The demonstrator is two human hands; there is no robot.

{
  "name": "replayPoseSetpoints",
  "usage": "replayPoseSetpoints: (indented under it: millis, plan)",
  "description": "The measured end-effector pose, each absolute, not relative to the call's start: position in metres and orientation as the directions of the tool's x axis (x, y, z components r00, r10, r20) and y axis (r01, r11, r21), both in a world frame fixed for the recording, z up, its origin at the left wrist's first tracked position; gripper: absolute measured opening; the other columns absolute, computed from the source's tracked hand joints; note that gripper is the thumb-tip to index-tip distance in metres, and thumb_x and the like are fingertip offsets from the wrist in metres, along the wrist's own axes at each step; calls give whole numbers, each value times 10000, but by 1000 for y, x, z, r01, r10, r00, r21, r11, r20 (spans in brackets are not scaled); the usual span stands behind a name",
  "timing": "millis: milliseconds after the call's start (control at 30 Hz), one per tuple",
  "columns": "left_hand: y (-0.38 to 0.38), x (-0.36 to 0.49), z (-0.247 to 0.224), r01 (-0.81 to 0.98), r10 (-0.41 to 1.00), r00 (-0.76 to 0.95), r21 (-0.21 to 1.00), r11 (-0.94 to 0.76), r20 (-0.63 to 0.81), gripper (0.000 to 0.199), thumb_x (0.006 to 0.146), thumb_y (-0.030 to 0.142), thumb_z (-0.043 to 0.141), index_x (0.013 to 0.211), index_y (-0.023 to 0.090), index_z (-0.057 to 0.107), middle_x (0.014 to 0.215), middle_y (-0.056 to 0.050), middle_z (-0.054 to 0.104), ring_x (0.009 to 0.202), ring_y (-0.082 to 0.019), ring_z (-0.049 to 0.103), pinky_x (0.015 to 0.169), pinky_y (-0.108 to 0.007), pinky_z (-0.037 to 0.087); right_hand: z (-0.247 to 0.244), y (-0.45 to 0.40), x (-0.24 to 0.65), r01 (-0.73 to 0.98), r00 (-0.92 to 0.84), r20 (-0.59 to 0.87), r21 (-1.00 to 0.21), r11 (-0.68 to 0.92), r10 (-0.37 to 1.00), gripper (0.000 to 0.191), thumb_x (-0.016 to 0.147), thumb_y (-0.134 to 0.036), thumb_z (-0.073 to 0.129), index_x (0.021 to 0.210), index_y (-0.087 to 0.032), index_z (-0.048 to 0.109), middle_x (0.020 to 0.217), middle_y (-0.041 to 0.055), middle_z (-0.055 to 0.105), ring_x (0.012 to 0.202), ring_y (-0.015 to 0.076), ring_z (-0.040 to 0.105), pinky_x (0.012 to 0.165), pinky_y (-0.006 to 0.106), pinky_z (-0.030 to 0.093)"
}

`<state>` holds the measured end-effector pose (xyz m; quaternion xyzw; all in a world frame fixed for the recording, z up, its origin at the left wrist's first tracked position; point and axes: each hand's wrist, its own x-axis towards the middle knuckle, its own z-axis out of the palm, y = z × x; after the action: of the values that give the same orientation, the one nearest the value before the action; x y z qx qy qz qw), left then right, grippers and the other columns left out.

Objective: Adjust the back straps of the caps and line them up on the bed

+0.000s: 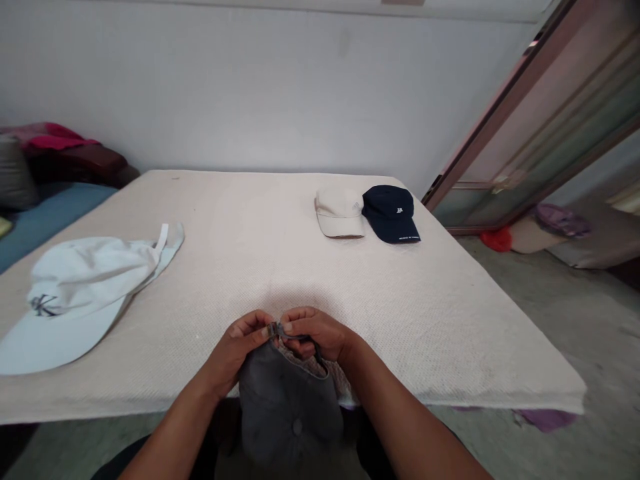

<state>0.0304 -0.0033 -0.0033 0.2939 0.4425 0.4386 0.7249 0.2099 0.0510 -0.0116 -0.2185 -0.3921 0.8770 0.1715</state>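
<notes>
A dark grey baseball cap (293, 407) hangs crown down toward me at the table's front edge, its back opening facing up. My left hand (245, 340) pinches the cap's back edge beside a small metal buckle (273, 329). With thumb and fingers closed, my right hand (317, 333) grips the adjusting strap on the buckle's other side. Whether the strap runs through the buckle I cannot tell. The cap's brim is out of sight.
A white cap (95, 273) with dark lettering lies on the left of the cloth-covered table (240, 233). Toward the back right, a beige cap (340, 212) sits against a navy cap (391, 212). A wall (250, 93) stands behind; a sliding door (540, 120) is at right.
</notes>
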Motion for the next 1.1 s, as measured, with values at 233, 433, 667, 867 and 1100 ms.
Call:
replayPoseSetpoints:
  millis: [233, 433, 667, 867, 1100]
  plan:
    - [-4, 29, -6, -350, 898, 232, 829, 435, -373, 89, 753, 227, 684, 809, 193, 624, 695, 10, 661, 611, -102, 604, 586, -189, 436, -13, 50, 208, -136, -826, -267, -761, -635, 497, 135, 767, -255, 593, 728, -134, 549, 537, -38, 523, 363, 22, 316, 352, 161, 164]
    - [-5, 29, -6, -337, 904, 232, 842, 422, -360, 85, 757, 234, 679, 817, 194, 632, 704, 11, 658, 626, -102, 599, 602, -193, 432, -12, 50, 208, -136, -833, -262, -758, -638, 488, 157, 771, -269, 592, 710, -139, 530, 532, -45, 508, 361, 19, 301, 353, 166, 150]
    - [-4, 30, -7, -312, 914, 158, 859, 405, -374, 126, 726, 256, 705, 825, 198, 653, 720, 7, 665, 634, -109, 595, 615, -204, 436, -13, 51, 209, -122, -840, -273, -746, -655, 468, 154, 775, -276, 597, 732, -136, 549, 527, -51, 490, 366, 17, 284, 355, 167, 140]
    - [-5, 29, -10, -306, 921, 106, 869, 389, -375, 152, 710, 264, 722, 836, 209, 657, 737, 16, 662, 645, -105, 593, 627, -205, 434, -12, 51, 210, -123, -859, -258, -735, -667, 442, 178, 781, -289, 604, 729, -134, 535, 525, -50, 486, 366, 15, 284, 355, 164, 138]
    - [-5, 31, -10, -310, 925, 90, 872, 379, -370, 150, 719, 271, 713, 845, 207, 662, 739, 13, 671, 647, -113, 592, 632, -214, 435, -9, 50, 210, -101, -843, -281, -755, -648, 459, 195, 788, -310, 605, 741, -132, 543, 526, -50, 480, 372, 16, 294, 352, 156, 155]
